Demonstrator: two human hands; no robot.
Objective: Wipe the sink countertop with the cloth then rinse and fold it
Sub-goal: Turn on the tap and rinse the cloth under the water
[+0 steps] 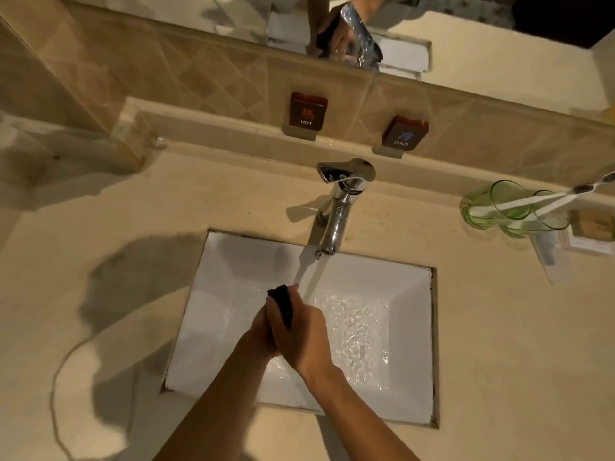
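Both hands, left hand (pixel 258 331) and right hand (pixel 301 334), squeeze the dark cloth (pixel 283 302), fingers curled round it, over the white sink (pixel 409 327). The chrome faucet (pixel 336 211) runs just beside them. Green glass cups (pixel 506 207) with toothbrushes (pixel 532 202) stand on the countertop (pixel 499 327), well right.

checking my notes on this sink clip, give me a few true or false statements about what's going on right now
1. Water runs from the chrome tap into the white rectangular basin. True.
2. Both hands squeeze the dark wet cloth together. True: left hand and right hand share the grip.
3. The cloth lies folded on the beige countertop. False: it is held over the basin.
4. The green glass tumbler holds white toothbrushes. True.
5. The HOT sign sits right of the COLD sign. False: left of it.
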